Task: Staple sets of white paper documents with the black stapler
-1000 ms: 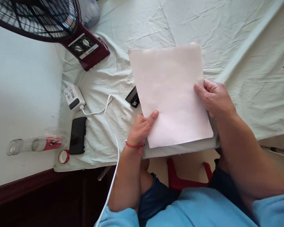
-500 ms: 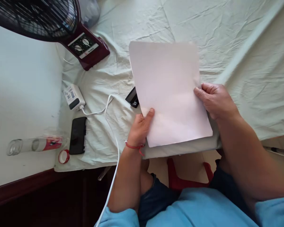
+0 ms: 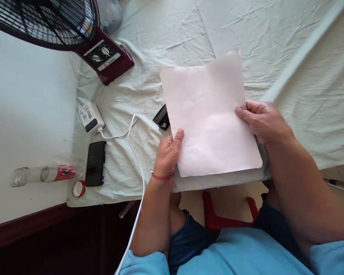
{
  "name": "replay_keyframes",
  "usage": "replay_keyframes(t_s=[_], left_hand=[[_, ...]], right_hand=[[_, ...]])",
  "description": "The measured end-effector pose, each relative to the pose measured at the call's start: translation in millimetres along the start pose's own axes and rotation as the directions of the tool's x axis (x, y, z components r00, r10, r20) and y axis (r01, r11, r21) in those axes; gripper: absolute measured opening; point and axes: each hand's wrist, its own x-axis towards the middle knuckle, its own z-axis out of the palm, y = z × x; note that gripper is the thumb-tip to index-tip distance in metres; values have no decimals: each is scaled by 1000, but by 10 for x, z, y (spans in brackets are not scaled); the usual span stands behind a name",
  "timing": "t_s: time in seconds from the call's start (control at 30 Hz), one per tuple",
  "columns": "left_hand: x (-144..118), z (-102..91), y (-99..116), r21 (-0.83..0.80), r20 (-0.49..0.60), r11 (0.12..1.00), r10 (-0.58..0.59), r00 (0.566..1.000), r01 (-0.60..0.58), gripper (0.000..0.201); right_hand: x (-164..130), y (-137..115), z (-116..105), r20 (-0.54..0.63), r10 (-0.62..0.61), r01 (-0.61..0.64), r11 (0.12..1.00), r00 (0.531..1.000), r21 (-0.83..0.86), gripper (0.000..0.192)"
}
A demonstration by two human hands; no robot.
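A pale, plain sheet of paper (image 3: 209, 118) is held up over the table's front edge, its far edge bent and wavy. My left hand (image 3: 169, 152), with a red string bracelet at the wrist, pinches the left side low down, thumb on top. On the opposite side, my right hand (image 3: 263, 120) grips the paper's edge, thumb on top and fingers partly behind it. Just left of the paper, and partly hidden by it, lies a black object (image 3: 162, 117) whose kind I cannot make out.
A dark red fan (image 3: 114, 59) stands at the back left. Along the left lie a white box-shaped device (image 3: 91, 116) with a white cable (image 3: 137, 160), a black phone (image 3: 95, 163), a glass bottle (image 3: 48, 173) and a red-and-white ring (image 3: 78, 188). A pale cloth (image 3: 298, 126) covers the table.
The sheet's far edge has bent, its left corner coming nearer to me. Both hands keep their hold and have shifted only slightly.
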Motion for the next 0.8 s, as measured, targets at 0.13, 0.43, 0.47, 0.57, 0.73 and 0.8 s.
replay_keyframes(t_s=[0.13, 0.43, 0.47, 0.57, 0.73, 0.8], left_hand=[[157, -205, -21, 165, -377, 967, 243, 894, -194, 56], [440, -434, -150, 158, -497, 948, 319, 807, -278, 55], [446, -407, -153, 110, -476, 959, 281, 834, -260, 60], [427, -302, -134, 43, -438, 974, 217, 872, -221, 66], [356, -210, -101, 99, -375, 974, 228, 899, -206, 56], [351, -226, -110, 212, -385, 950, 297, 874, -229, 44]], right_hand=[[-37, -29, -68, 63, 74, -72, 997, 995, -42, 11], [-199, -183, -158, 220, 338, -311, 939, 915, -149, 19], [-208, -188, -173, 238, 351, -322, 934, 906, -156, 18], [-216, -185, -226, 294, 387, -344, 920, 874, -187, 17], [-202, -160, -321, 359, 401, -344, 914, 843, -215, 20], [-199, -162, -350, 353, 409, -347, 910, 841, -227, 20]])
